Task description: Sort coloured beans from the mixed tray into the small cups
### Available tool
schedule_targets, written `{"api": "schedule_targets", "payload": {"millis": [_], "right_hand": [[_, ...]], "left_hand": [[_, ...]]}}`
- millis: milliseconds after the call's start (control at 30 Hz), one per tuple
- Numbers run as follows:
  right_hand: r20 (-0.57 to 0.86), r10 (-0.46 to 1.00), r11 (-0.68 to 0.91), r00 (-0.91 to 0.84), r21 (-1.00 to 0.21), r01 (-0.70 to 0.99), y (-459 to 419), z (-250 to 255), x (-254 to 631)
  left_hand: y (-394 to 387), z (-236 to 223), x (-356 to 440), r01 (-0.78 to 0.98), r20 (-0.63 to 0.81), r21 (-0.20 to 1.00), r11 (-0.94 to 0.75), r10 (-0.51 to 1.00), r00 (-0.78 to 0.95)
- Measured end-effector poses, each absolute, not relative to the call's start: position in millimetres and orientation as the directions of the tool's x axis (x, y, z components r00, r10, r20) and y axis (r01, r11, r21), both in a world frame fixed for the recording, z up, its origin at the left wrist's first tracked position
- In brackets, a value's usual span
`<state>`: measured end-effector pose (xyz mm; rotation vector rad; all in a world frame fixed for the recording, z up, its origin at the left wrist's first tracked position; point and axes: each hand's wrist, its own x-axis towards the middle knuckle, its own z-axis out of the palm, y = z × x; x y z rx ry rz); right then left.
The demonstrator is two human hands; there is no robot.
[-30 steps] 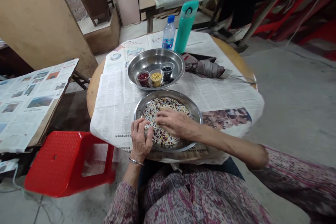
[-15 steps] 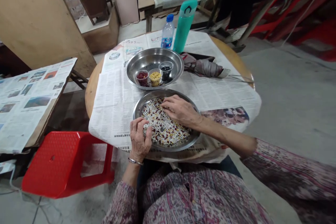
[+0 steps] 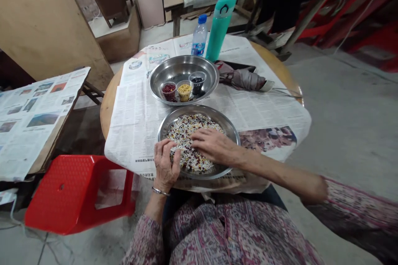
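A shallow steel tray (image 3: pixel 230 129) sits on the near side of the table, holding a mix of white grains with dark red, black and yellow beans (image 3: pixel 183 130). My left hand (image 3: pixel 166 163) grips its left rim, fingers over the edge and thumb toward the inside. Over the middle of the mix, my right hand (image 3: pixel 214 145) lies low with fingers stretched out and slightly bent, their tips down among the grains. Behind stands a wider steel basin (image 3: pixel 203 64) with three clear cups: red beans (image 3: pixel 168 90), yellow beans (image 3: pixel 184 91) and black beans (image 3: pixel 197 82).
Newspaper (image 3: pixel 130 132) covers the round table. Toward the back stand a water bottle (image 3: pixel 199 37) and a teal bottle (image 3: pixel 219 33), near a folded umbrella (image 3: pixel 244 78). A red stool (image 3: pixel 68 192) is at the left, below another newspaper-covered table (image 3: pixel 40 112).
My right hand has moved down toward me through the mix, and the grains at the far side of the tray now show. My left hand has stayed at the rim.
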<state>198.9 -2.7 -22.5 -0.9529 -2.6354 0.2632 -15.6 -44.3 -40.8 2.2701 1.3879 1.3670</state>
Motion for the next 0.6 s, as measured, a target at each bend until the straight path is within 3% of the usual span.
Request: {"api": "schedule_targets", "payload": {"millis": [167, 300, 433, 600], "right_hand": [[0.206, 0.855, 0.514, -0.476, -0.221, 0.829, 6.5, -17.4, 224.4], [0.11, 0.911, 0.413, -0.398, -0.216, 0.885, -0.5, -23.8, 220.3], [0.14, 0.896, 0.438, -0.42, -0.419, 0.795, -15.4, -27.3, 207.0], [0.207, 0.81, 0.538, -0.549, -0.635, 0.554, -27.4, -26.4, 180.6]], "left_hand": [[-44.0, -39.7, -15.8, 0.64, 0.616, 0.527, -0.558, 0.771, 0.165], [-44.0, -40.8, -16.2, 0.65, 0.611, 0.529, -0.546, 0.777, 0.155], [-44.1, -41.1, -15.9, 0.645, 0.609, 0.533, -0.548, 0.777, 0.157], [-44.1, -40.0, -15.4, 0.646, 0.604, 0.533, -0.546, 0.78, 0.162]]}}
